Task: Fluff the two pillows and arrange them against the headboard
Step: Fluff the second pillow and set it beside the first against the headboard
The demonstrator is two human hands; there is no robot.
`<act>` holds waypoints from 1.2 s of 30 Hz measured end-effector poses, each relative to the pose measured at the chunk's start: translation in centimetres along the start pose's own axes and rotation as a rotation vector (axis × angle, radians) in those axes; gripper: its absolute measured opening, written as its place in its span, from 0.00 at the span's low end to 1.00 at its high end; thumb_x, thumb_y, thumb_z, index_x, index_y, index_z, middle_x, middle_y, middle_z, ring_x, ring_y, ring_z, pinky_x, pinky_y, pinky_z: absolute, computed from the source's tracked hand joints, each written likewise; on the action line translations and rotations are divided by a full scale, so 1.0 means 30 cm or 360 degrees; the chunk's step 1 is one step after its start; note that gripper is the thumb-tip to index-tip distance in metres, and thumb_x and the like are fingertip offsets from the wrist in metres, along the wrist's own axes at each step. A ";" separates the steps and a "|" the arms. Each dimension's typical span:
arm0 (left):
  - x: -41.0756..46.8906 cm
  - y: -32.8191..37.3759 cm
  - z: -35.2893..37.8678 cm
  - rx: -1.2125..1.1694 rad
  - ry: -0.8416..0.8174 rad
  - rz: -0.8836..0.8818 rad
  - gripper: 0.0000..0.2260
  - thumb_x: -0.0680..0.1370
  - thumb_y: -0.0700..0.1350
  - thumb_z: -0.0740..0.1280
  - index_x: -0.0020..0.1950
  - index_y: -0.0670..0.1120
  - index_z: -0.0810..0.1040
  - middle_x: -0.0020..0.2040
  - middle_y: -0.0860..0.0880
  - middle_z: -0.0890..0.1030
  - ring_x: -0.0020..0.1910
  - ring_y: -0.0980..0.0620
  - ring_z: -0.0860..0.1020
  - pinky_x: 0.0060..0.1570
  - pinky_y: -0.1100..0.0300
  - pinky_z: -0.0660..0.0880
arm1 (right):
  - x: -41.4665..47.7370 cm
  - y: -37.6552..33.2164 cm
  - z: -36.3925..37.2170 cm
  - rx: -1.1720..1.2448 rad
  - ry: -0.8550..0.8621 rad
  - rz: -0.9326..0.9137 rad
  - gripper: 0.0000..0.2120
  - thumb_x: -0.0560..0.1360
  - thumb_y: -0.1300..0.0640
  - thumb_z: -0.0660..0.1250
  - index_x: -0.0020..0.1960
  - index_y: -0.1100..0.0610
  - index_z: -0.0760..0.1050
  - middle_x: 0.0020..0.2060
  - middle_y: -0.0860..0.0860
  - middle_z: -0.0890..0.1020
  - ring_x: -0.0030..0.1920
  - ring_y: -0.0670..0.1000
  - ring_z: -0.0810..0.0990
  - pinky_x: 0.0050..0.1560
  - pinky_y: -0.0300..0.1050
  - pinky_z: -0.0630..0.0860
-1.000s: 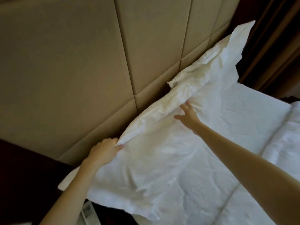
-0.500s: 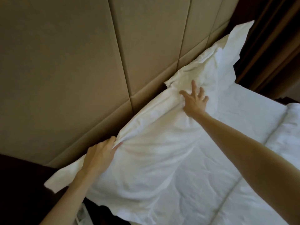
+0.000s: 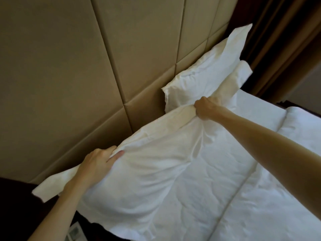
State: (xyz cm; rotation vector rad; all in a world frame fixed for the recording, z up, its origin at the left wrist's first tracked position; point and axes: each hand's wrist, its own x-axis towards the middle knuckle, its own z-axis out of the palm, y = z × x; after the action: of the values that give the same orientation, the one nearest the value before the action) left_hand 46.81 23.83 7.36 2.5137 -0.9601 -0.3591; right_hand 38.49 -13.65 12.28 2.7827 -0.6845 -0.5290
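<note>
The near pillow (image 3: 156,171) lies on the bed (image 3: 260,197) below the headboard (image 3: 86,75), our left hand (image 3: 97,162) and right hand (image 3: 205,108) both pinching its top edge, so we judge the fluffing is underway; next, stand it up beside the far pillow (image 3: 205,75).

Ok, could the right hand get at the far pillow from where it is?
Probably yes: the right hand sits right beside the far pillow with nothing between them, but it is clenched on the near pillow and must let go first.
</note>
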 end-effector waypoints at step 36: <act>0.054 0.152 0.153 0.0701 0.0560 0.0296 0.23 0.72 0.38 0.66 0.67 0.41 0.70 0.68 0.42 0.71 0.67 0.44 0.69 0.65 0.44 0.65 | 0.192 -0.072 0.128 0.1838 0.0612 0.0221 0.38 0.77 0.49 0.62 0.77 0.55 0.42 0.77 0.55 0.39 0.73 0.54 0.59 0.61 0.43 0.64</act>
State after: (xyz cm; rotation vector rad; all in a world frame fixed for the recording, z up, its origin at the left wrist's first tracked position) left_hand 43.65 18.32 5.35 2.7015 -1.2122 0.3821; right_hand 42.59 -15.08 6.47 3.5804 -1.3816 0.6591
